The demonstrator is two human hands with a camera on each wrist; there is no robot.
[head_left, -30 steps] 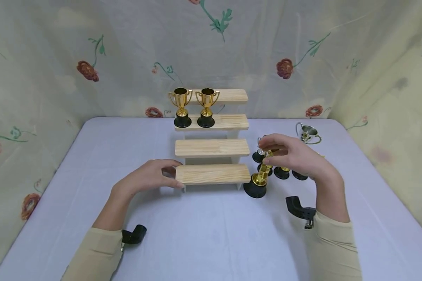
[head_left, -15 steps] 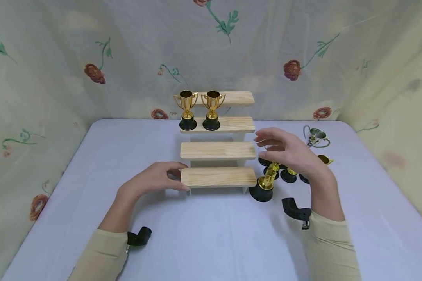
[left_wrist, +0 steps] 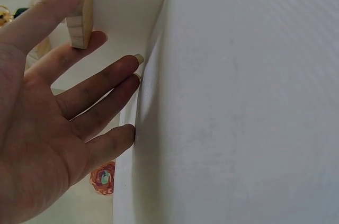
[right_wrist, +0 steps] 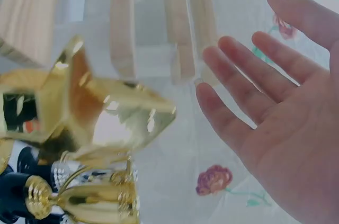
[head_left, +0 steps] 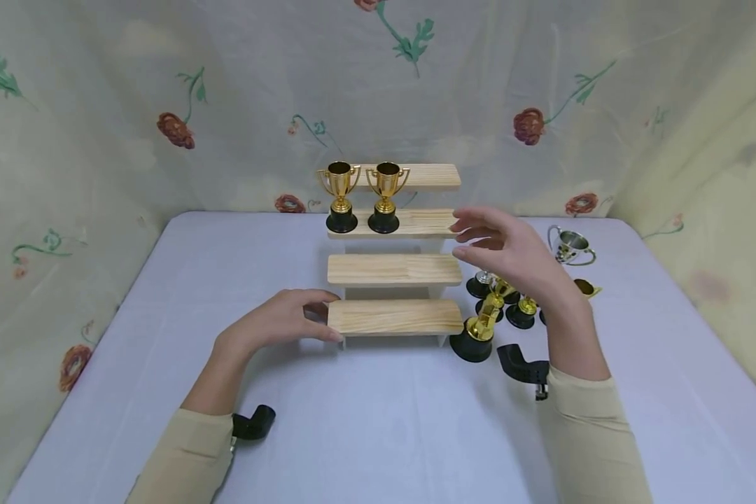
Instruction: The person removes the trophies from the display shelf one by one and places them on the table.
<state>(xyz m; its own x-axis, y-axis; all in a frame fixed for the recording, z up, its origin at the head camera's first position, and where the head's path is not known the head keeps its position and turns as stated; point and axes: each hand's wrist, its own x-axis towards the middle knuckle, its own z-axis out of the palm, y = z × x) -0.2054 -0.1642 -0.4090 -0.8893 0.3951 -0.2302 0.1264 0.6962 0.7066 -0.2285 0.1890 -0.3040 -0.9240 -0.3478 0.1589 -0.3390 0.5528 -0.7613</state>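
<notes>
A four-step wooden display stand (head_left: 393, 316) with white supports stands mid-table. Two gold trophy cups with black bases, a left one (head_left: 341, 183) and a right one (head_left: 387, 183), stand upright on the left and middle of its second-highest step. My left hand (head_left: 283, 318) holds the left end of the lowest step, thumb (left_wrist: 50, 9) and index finger (left_wrist: 79, 54) on either side of the board. My right hand (head_left: 513, 255), fingers apart and holding nothing, hovers beside the right end of the second-highest step. Below it stands a gold star-topped trophy (head_left: 479, 332) on a black base.
Several trophies crowd right of the stand, partly hidden by the right forearm, among them a gold cup (head_left: 524, 308) and a large silver cup (head_left: 570, 246). A white cloth (head_left: 378, 420) covers the table, and a floral curtain (head_left: 246, 105) hangs behind.
My right hand has moved up and away from the trophies toward the second-highest step. The left hand keeps its place at the stand, while the whole head view has shifted slightly.
</notes>
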